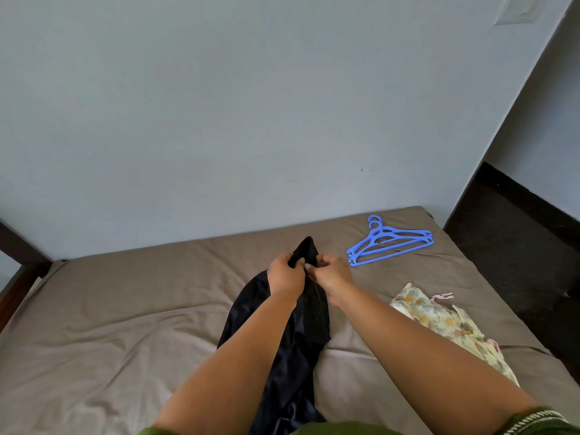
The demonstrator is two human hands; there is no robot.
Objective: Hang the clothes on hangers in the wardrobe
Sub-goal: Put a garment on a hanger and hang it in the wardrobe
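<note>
A long black satin garment (292, 356) hangs down between my forearms onto the bed. My left hand (285, 273) grips its bunched top end, which sticks up above the fingers. My right hand (332, 273) pinches the same fabric right beside the left hand. A stack of blue plastic hangers (390, 243) lies flat on the bed, to the right of and beyond my hands. A pale floral garment (445, 321) lies crumpled on the bed at the right, under my right forearm. No wardrobe is in view.
The bed's taupe sheet (125, 324) spreads out wrinkled to the left. A pale blue wall (251, 105) stands behind it. A dark wooden bed frame (18, 271) shows at the left. Dark floor (514, 262) lies right of the bed.
</note>
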